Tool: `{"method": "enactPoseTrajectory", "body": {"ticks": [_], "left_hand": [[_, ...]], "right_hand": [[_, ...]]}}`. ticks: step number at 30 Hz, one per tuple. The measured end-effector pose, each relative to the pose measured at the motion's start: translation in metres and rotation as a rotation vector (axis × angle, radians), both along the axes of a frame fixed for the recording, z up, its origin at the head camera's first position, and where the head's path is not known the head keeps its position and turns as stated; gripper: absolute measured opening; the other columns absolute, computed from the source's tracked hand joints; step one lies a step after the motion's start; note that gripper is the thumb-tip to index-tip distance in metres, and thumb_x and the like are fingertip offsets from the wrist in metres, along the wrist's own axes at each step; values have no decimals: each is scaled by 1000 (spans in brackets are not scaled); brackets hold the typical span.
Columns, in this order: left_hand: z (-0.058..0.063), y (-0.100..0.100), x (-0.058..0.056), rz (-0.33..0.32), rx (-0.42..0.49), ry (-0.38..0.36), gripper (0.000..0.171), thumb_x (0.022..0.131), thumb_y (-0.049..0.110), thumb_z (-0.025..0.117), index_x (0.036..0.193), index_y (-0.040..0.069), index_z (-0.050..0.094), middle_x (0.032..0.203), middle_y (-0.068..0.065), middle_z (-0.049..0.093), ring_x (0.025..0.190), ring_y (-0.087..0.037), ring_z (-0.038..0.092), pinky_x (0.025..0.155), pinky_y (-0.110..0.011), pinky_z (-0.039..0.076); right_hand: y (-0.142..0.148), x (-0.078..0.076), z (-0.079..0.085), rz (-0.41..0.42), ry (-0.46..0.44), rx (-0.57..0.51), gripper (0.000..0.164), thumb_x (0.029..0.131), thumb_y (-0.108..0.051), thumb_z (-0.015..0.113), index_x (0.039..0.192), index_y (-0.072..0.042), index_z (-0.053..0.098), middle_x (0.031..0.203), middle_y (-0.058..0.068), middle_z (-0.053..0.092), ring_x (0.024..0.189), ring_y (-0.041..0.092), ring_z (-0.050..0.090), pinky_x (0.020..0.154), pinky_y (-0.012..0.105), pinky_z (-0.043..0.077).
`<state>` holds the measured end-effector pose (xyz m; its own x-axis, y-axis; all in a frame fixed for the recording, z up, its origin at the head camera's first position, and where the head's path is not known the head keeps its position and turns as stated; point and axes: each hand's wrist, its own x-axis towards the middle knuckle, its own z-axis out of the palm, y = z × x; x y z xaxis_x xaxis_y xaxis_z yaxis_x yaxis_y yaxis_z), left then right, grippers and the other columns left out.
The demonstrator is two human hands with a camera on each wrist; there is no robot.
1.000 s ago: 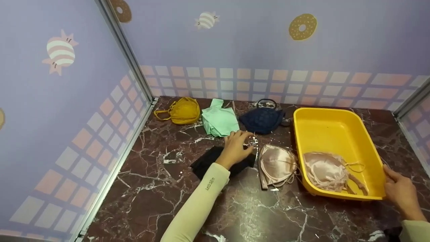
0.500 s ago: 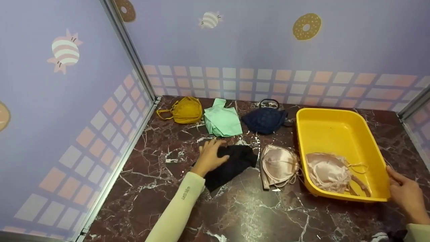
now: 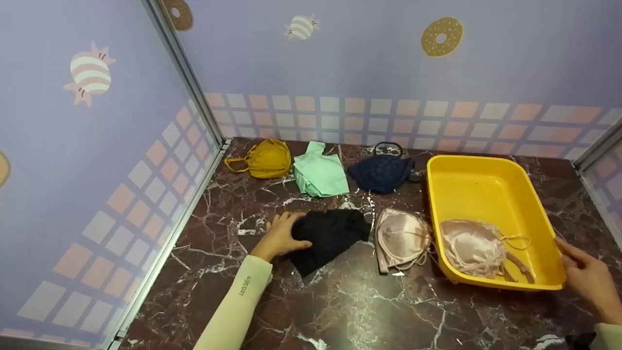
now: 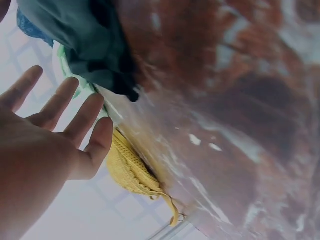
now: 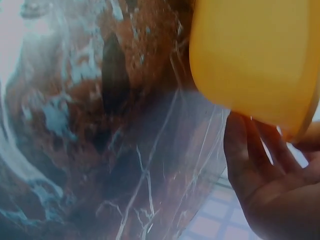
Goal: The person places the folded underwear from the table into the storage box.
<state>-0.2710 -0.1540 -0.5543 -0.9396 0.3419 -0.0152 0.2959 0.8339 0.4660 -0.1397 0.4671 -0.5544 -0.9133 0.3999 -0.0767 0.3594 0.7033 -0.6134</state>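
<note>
A black folded cloth garment (image 3: 333,238) lies on the dark marbled table. My left hand (image 3: 282,237) is at its left edge, fingers spread and relaxed; in the left wrist view this hand (image 4: 50,135) shows separate fingers with nothing between them. Whether it touches the cloth is unclear. At the right, my right hand (image 3: 588,279) grips the rim of a yellow plastic tub (image 3: 478,192), thumb on the near right side. Inside the tub sits a pale pink satin bra (image 3: 469,248) with lace trim. Another satin bra (image 3: 401,236), champagne-coloured, lies between the black garment and the tub.
Along the back lie a mustard-yellow bra (image 3: 268,159), a mint-green folded garment (image 3: 320,175) and a navy bra (image 3: 381,173) with a strap loop. Patterned lilac wall panels (image 3: 359,63) enclose the table at the back and sides.
My left hand has moved left and down, from above the black garment to its left edge, uncovering most of it. The right hand stays on the tub rim.
</note>
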Motion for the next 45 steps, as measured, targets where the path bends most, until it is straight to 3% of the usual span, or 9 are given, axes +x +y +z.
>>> {"method": "enactPoseTrajectory", "body": {"ticks": [5,12,16,20,27,33,37,42,45], "left_hand": [[-5,-1,1,0,-6,-34,80,71,44,80,139,20,46,132,-10,47,121,-35,37,96,-57,24],[-5,2,2,-9,-5,-7,79,70,45,80,138,20,48,128,-8,47,117,-32,37,93,-55,26],[-4,5,3,-30,-4,6,79,70,47,80,137,20,49,125,-9,47,114,-31,37,92,-53,26],[-4,9,3,-49,8,4,79,69,48,80,136,20,50,123,-10,47,112,-32,37,93,-52,26],[-7,14,4,-84,12,-4,81,68,49,80,137,18,49,126,-11,45,112,-32,38,92,-50,28],[-6,18,3,-62,16,-4,81,67,47,81,136,20,50,127,-11,43,116,-33,36,95,-52,27],[-5,21,3,-50,26,-6,82,65,48,82,136,21,51,127,-10,40,117,-32,35,95,-51,27],[-6,24,4,-59,-9,-27,83,65,49,81,137,21,49,133,-12,40,122,-34,34,99,-53,24],[-8,26,3,-58,-28,-21,84,68,46,81,139,20,46,136,-14,40,124,-37,33,100,-55,23]], "right_hand": [[9,-6,0,45,-46,-82,50,100,-10,30,148,-2,19,141,39,24,87,38,53,51,32,45],[13,-14,1,78,-35,-172,53,99,-9,29,149,1,17,133,41,33,65,14,56,53,37,49],[13,-22,0,122,27,-151,48,100,-7,29,145,7,24,124,38,38,81,33,59,52,27,49],[19,-33,-2,167,49,-172,48,100,-6,30,145,7,24,128,38,35,99,48,50,57,24,50],[36,-50,-10,152,14,-225,52,99,-10,33,150,-4,23,136,31,33,96,25,53,64,26,51],[41,-57,-12,206,26,-152,51,99,-5,30,148,2,20,131,35,35,93,33,55,62,31,52],[37,-59,-6,230,27,-117,51,99,-5,29,147,5,18,130,36,35,88,28,57,59,26,50],[27,-59,7,217,13,-154,50,99,-5,30,147,6,18,131,38,33,76,7,53,55,22,48],[23,-58,12,201,1,-176,50,99,-6,31,147,5,18,132,40,32,73,8,53,53,24,47]]}}
